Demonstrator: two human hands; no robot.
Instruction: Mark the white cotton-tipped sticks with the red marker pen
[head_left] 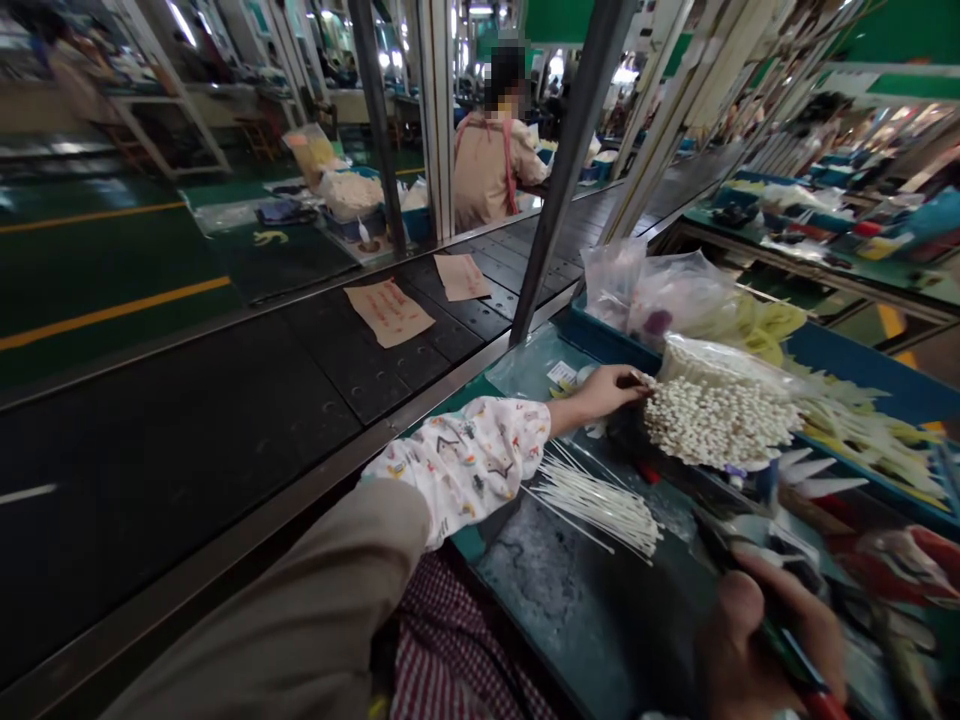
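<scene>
Two hands: left hand (600,393) at the white-tipped bundle (720,418), grip unclear; right hand (772,625) closed round a slim tool (789,655). Loose stems (604,503) lie between, presumably for easy reach.

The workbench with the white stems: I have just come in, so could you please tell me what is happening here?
A person works at the workbench with bare hands. The left hand has its fingertips at the edge of a large bundle of white-tipped stems; whether they grip any is unclear. The right hand holds a dark tool with red at one end, too blurred to identify. A smaller pile of white stems lies on the workbench.
</scene>
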